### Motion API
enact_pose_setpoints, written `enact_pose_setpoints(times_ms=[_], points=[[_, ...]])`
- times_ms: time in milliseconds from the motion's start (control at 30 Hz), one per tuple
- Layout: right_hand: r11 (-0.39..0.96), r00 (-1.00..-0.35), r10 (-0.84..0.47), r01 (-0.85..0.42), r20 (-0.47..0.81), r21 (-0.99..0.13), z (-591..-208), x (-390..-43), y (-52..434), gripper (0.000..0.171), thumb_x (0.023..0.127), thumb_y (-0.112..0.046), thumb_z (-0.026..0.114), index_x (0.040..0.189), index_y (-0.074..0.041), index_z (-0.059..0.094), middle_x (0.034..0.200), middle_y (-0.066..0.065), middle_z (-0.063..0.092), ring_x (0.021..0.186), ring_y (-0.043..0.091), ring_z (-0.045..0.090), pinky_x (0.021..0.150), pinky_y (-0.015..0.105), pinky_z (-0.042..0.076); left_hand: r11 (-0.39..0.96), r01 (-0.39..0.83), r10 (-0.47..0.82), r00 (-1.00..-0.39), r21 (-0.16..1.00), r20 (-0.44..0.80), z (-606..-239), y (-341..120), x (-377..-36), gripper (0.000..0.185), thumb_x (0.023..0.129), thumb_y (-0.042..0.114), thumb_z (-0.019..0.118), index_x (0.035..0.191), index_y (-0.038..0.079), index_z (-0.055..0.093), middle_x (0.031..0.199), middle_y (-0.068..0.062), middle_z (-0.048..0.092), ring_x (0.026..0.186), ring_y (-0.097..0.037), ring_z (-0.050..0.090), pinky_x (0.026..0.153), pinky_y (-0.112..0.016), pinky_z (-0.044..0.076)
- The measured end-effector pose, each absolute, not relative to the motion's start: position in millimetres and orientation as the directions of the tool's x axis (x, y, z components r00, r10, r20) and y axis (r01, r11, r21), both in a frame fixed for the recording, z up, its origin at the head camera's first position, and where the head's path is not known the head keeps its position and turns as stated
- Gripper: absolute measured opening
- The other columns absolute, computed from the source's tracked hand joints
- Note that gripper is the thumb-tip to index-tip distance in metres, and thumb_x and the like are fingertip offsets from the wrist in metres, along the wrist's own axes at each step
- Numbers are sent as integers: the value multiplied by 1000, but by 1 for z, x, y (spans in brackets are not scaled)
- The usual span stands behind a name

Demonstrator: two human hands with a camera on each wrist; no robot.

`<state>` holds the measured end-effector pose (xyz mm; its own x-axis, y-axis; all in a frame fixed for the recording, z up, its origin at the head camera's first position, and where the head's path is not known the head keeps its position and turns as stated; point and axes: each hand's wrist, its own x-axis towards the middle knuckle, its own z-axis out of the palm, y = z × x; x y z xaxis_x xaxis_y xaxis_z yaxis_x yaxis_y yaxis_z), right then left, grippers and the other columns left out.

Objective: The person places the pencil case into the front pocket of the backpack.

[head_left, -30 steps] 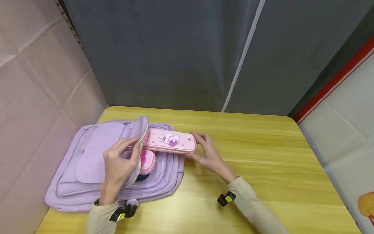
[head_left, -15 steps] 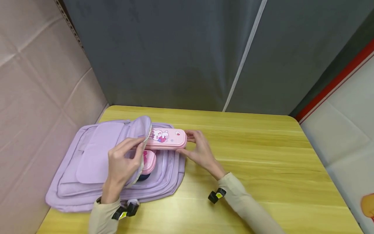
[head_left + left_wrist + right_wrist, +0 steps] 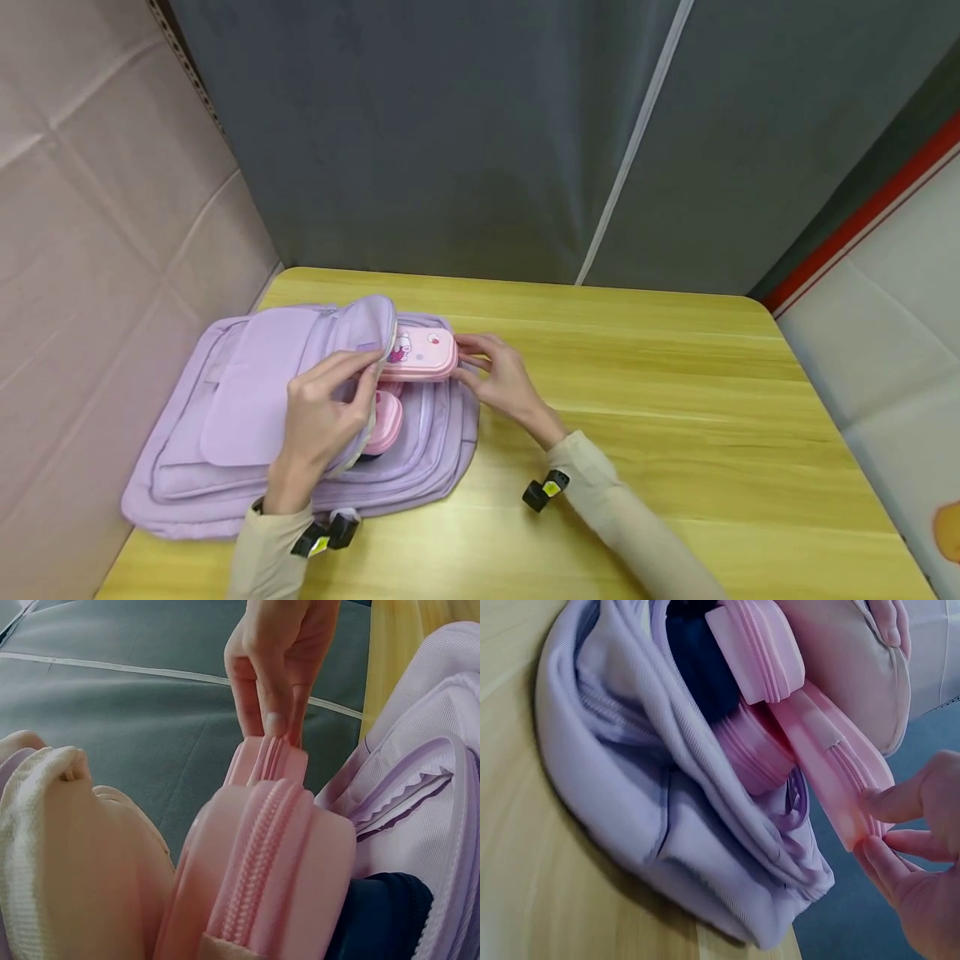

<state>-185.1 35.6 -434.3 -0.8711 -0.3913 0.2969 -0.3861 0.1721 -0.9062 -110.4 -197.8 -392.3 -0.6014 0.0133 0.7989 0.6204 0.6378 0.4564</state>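
Note:
A lavender backpack [image 3: 251, 392] lies flat on the table's left side. My left hand [image 3: 322, 417] pinches the edge of its open pocket and holds it up. A pink pencil case [image 3: 422, 353] with a rabbit print sits partly inside the pocket; the rest is hidden by the flap. My right hand [image 3: 504, 379] grips the outer end of that case between thumb and fingers. Below it a smaller pink case [image 3: 386, 422] pokes out of the same pocket. In the right wrist view another pink zipped item [image 3: 754, 750] and a navy thing [image 3: 701, 664] are also in the pocket.
The yellow wood-grain table [image 3: 675, 417] stretches to the right of the backpack. A dark grey curtain [image 3: 450, 150] stands behind the table's back edge. Pale panels close off the left [image 3: 112, 250] and right sides.
My right hand has moved left, and the rabbit pencil case has slid deeper into the pocket, with less of it showing. My left hand keeps its hold on the pocket edge.

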Motion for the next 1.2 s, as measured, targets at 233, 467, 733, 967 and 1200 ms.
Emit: enact_pose_setpoints(times_ms=[233, 467, 733, 967, 1200], points=[[166, -872, -374, -398, 316, -902, -434, -189, 18, 42, 83, 10, 75, 123, 13, 62, 124, 27, 64, 113, 37, 68, 97, 21, 58, 646, 617, 37, -613, 449, 789, -392, -197, -108, 17, 83, 1, 71, 98, 3, 80, 89, -9, 78, 80, -26, 74, 93, -8, 53], [156, -870, -386, -389, 307, -908, -432, -188, 3, 39, 82, 9, 77, 119, 12, 64, 121, 28, 67, 109, 37, 71, 94, 22, 59, 641, 624, 78, -632, 447, 771, -390, -195, -107, 20, 82, -3, 72, 100, 3, 80, 89, -10, 78, 80, -28, 73, 94, -9, 53], [150, -870, -387, -387, 306, -910, -433, -184, -11, 38, 82, 7, 78, 117, 12, 65, 118, 27, 69, 108, 35, 71, 93, 21, 59, 625, 646, 115, -631, 437, 767, -392, -194, -107, 20, 82, -2, 71, 99, 2, 80, 88, -9, 78, 79, -27, 73, 91, -10, 55], [144, -871, -395, -373, 292, -917, -439, -186, -8, 35, 86, 8, 74, 120, 10, 65, 120, 25, 70, 110, 35, 71, 94, 20, 59, 634, 629, 125, -657, 450, 743, -394, -186, -109, 19, 82, -3, 71, 99, 1, 79, 88, -9, 77, 74, -21, 72, 78, -13, 59], [274, -874, -390, -412, 292, -869, -441, -184, 15, 30, 95, 6, 59, 124, 6, 66, 119, 22, 72, 111, 31, 70, 97, 29, 60, 712, 581, 193, -702, 394, 686, -392, -166, -107, 22, 84, 2, 73, 107, -1, 75, 99, -10, 71, 89, -23, 70, 84, -34, 62]])
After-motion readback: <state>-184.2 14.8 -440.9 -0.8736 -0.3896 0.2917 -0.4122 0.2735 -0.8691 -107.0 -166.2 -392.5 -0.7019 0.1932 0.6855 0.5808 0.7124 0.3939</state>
